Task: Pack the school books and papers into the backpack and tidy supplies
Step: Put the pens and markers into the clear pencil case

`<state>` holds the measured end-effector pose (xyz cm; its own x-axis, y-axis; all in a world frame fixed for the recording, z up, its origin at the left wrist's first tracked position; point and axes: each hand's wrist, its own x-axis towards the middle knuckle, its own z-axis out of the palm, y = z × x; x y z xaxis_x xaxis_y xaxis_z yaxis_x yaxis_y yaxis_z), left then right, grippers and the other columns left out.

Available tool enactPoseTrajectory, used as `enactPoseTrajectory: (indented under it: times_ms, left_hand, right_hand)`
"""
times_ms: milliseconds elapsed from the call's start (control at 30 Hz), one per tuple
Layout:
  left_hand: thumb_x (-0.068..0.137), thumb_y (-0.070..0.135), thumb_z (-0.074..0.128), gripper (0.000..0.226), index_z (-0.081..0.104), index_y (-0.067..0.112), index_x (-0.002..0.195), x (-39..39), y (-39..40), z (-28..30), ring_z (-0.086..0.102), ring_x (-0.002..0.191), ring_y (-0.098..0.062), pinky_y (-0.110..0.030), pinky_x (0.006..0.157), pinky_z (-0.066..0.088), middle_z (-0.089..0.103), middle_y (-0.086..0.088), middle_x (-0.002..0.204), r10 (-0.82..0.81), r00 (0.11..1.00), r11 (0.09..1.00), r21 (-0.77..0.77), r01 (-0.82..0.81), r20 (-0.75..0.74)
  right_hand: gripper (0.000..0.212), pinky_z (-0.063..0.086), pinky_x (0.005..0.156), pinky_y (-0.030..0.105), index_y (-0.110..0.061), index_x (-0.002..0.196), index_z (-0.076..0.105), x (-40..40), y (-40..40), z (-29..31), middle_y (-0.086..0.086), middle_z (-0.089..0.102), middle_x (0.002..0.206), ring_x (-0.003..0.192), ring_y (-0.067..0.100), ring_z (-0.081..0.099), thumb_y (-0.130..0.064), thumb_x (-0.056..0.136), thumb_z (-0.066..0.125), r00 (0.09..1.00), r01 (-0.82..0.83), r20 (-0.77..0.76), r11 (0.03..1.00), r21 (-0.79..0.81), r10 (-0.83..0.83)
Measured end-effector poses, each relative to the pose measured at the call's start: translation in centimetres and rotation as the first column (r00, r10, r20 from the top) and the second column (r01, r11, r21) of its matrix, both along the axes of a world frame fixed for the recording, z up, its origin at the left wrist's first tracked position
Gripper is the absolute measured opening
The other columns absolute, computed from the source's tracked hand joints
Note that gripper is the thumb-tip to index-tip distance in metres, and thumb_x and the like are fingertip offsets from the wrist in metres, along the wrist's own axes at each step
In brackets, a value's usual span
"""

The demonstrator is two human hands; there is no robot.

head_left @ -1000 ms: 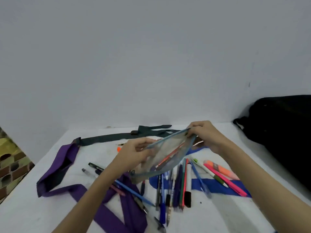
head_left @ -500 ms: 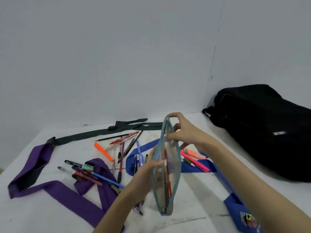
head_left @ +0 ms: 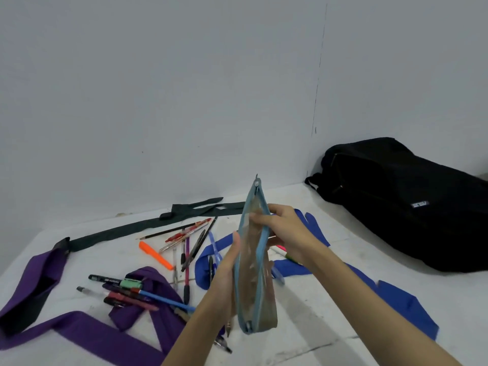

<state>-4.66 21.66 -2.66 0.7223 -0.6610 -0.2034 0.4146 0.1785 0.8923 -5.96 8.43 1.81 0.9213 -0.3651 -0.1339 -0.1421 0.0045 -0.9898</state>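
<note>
A clear pencil pouch with a light-blue zipper edge (head_left: 255, 291) stands on end in the air, zipper side toward me. My left hand (head_left: 227, 270) holds its left side from behind, and my right hand (head_left: 280, 228) grips its upper right edge. On the white table (head_left: 317, 334) beneath lie several loose pens (head_left: 190, 249), an orange highlighter (head_left: 155, 254) and a cluster of markers (head_left: 124, 289). The black backpack (head_left: 406, 204) lies on its side at the right, against the wall.
A purple strap (head_left: 79, 331) winds over the left of the table. Along the back runs a dark green strap (head_left: 148, 223). A blue strap (head_left: 396, 299) trails to the right under my right arm. Grey walls close the table at back and right.
The pouch was turned from lying slanted between my hands to standing on end. My view swung right, so the backpack now shows fully. My right hand slid a little lower on the pouch's edge.
</note>
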Motion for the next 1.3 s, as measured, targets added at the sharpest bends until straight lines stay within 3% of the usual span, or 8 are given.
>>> enactPoseTrajectory:
  times_ms: [267, 467, 633, 867, 1000, 1100, 1200, 1300]
  left_hand:
    - [0.051, 0.053, 0.076, 0.099, 0.031, 0.043, 0.139, 2.5, 0.0, -0.8, 0.056, 0.116, -0.018, -0.03, 0.081, 0.052, 0.055, 0.003, 0.129, -0.154, 0.977, 0.987, 0.06, 0.146, 0.147]
    - [0.066, 0.049, 0.073, 0.079, 0.043, 0.029, 0.136, 3.8, -0.2, -2.5, 0.065, 0.101, -0.021, -0.037, 0.08, 0.054, 0.066, -0.005, 0.115, -0.045, 0.991, 0.998, 0.048, 0.039, 0.126]
    - [0.037, 0.075, 0.077, 0.125, 0.016, 0.045, 0.142, 3.4, -0.2, -2.6, 0.055, 0.118, -0.016, -0.043, 0.094, 0.049, 0.052, 0.01, 0.132, -0.131, 0.977, 0.99, 0.068, 0.121, 0.166]
    - [0.065, 0.046, 0.076, 0.065, 0.053, 0.026, 0.122, 2.3, -0.8, -2.5, 0.069, 0.089, -0.017, -0.035, 0.078, 0.051, 0.069, -0.005, 0.102, -0.077, 0.997, 0.997, 0.022, 0.077, 0.004]
    - [0.048, 0.053, 0.085, 0.089, 0.058, 0.015, 0.125, 4.1, 1.2, -3.2, 0.066, 0.101, -0.029, -0.045, 0.087, 0.053, 0.07, -0.011, 0.109, 0.011, 0.996, 0.993, -0.119, -0.022, -0.088]
    - [0.068, 0.045, 0.074, 0.081, 0.046, 0.011, 0.137, 4.7, 2.1, -2.6, 0.068, 0.093, -0.026, -0.039, 0.075, 0.057, 0.07, -0.009, 0.104, 0.028, 0.997, 0.985, -0.17, -0.039, -0.066]
    - [0.067, 0.038, 0.065, 0.091, 0.022, 0.039, 0.147, 5.0, 2.2, -1.9, 0.053, 0.121, -0.031, -0.054, 0.096, 0.045, 0.05, -0.004, 0.139, -0.035, 0.999, 0.995, -0.092, 0.036, 0.022]
    - [0.039, 0.05, 0.086, 0.124, 0.018, 0.049, 0.142, 4.8, 2.5, -1.9, 0.049, 0.125, -0.029, -0.053, 0.096, 0.044, 0.052, 0.0, 0.137, -0.046, 0.997, 0.998, -0.038, 0.048, 0.056]
  right_hand:
    - [0.016, 0.057, 0.066, 0.037, -0.004, 0.105, 0.059, 1.2, -0.3, 0.3, 0.021, 0.065, 0.097, 0.073, 0.025, 0.064, -0.007, 0.09, 0.057, 1.0, -0.03, 0.005, 0.996, -0.084, 0.03]
    - [0.021, 0.051, 0.05, 0.03, -0.008, 0.097, 0.057, 1.1, -1.5, 1.0, 0.009, 0.06, 0.074, 0.053, 0.017, 0.059, 0.006, 0.081, 0.057, 0.999, -0.043, -0.032, 0.949, -0.312, 0.035]
    - [0.025, 0.048, 0.043, 0.022, -0.017, 0.084, 0.054, 0.7, -1.8, 1.4, 0.006, 0.061, 0.07, 0.046, 0.011, 0.06, 0.008, 0.083, 0.056, 0.999, -0.03, -0.031, 0.949, -0.313, 0.021]
    - [0.018, 0.056, 0.058, 0.03, -0.009, 0.094, 0.06, 1.0, -0.2, 0.1, 0.015, 0.068, 0.084, 0.057, 0.015, 0.064, -0.002, 0.081, 0.069, 0.993, -0.116, -0.054, 0.963, -0.244, 0.106]
    - [0.015, 0.052, 0.049, 0.027, -0.01, 0.082, 0.063, 1.6, -1.5, 0.8, 0.015, 0.064, 0.079, 0.044, 0.011, 0.057, 0.004, 0.081, 0.066, 0.997, -0.069, -0.041, 0.97, -0.233, 0.061]
    - [0.014, 0.053, 0.054, 0.03, -0.009, 0.084, 0.064, 1.9, -1.9, 0.7, 0.007, 0.06, 0.068, 0.046, 0.014, 0.056, 0.004, 0.081, 0.066, 0.998, -0.052, -0.037, 0.981, -0.189, 0.046]
    - [0.015, 0.054, 0.058, 0.031, -0.008, 0.092, 0.065, 2.2, -1.4, 0.2, 0.004, 0.061, 0.067, 0.049, 0.013, 0.059, 0.004, 0.083, 0.063, 1.0, -0.002, -0.012, 0.992, -0.129, 0.001]
    - [0.019, 0.056, 0.056, 0.029, -0.011, 0.097, 0.065, 2.5, -0.2, 0.1, 0.009, 0.066, 0.079, 0.056, 0.013, 0.064, 0.004, 0.086, 0.059, 1.0, 0.001, 0.023, 0.991, -0.131, 0.003]
